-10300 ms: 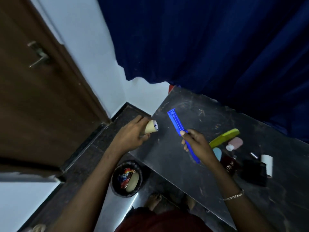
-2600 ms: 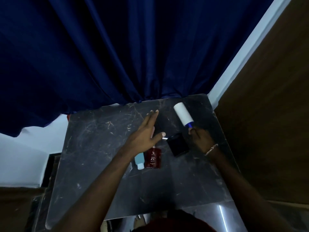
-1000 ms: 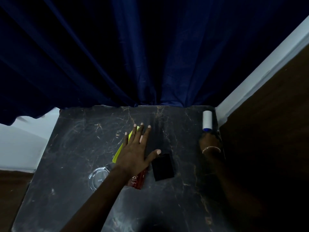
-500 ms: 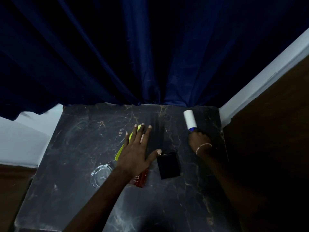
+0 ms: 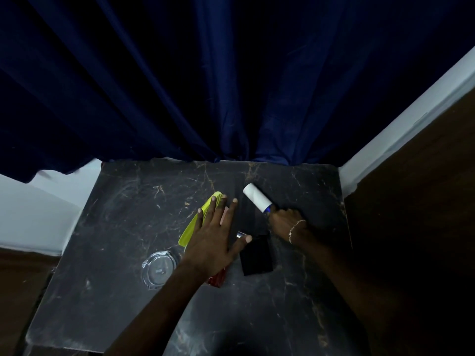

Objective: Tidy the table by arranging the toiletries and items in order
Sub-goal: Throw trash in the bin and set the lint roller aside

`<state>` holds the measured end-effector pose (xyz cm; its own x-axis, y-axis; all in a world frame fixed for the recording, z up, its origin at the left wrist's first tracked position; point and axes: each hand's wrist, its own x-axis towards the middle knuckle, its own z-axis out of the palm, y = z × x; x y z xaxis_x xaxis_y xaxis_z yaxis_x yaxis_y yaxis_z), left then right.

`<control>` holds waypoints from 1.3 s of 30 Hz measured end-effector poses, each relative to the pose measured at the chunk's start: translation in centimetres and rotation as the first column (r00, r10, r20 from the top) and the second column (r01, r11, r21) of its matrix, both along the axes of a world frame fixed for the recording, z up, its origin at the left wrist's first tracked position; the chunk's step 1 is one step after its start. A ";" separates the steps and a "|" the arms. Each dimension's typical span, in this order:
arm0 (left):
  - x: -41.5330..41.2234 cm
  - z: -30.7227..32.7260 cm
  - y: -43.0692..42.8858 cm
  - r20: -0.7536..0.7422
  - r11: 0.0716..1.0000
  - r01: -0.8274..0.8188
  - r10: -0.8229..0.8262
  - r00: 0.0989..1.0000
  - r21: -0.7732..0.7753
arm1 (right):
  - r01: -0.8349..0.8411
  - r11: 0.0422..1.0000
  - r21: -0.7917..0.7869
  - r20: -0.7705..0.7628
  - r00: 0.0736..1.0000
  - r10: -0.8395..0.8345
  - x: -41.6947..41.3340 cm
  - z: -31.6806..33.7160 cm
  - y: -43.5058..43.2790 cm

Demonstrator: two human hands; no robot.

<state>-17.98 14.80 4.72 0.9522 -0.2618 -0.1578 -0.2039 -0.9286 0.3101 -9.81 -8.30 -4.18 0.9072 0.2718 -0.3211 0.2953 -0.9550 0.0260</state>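
Left hand (image 5: 214,241) lies spread wide over toiletries; right hand (image 5: 284,222) grips a lint roller (image 5: 257,197); a small scrap sits in the glass ashtray (image 5: 159,271).

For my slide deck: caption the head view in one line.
Left hand spread flat over yellow-green comb; right hand grips lint roller on dark marble table.

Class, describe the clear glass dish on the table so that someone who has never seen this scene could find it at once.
Start at the dark marble tabletop below the navy blue curtain. Near its left-centre, just left of the person's left forearm and nearer than the yellow-green plastic comb, sits the round clear glass dish. It is the only see-through item; the small flat black case and white-headed lint roller are opaque.
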 end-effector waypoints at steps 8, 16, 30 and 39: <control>0.7 0.4 -0.2 -0.026 0.999 0.032 -0.032 0.999 0.005 | 0.531 0.821 0.210 -0.067 0.845 -0.530 1.6 0.6 -3.0; 0.4 -0.2 -0.2 0.002 1.000 0.015 -0.015 1.000 -0.024 | 0.822 0.427 0.377 -0.052 0.479 -0.876 0.9 -0.2 -5.8; -0.2 -0.1 1.4 -0.001 0.993 -0.053 0.053 0.999 -0.102 | 0.493 0.855 0.163 -0.033 0.869 -0.494 2.1 0.1 -1.4; -0.9 -0.6 2.8 0.025 0.990 -0.086 0.089 0.996 -0.110 | -0.013 0.999 0.048 -0.033 0.999 0.014 1.8 -0.6 3.6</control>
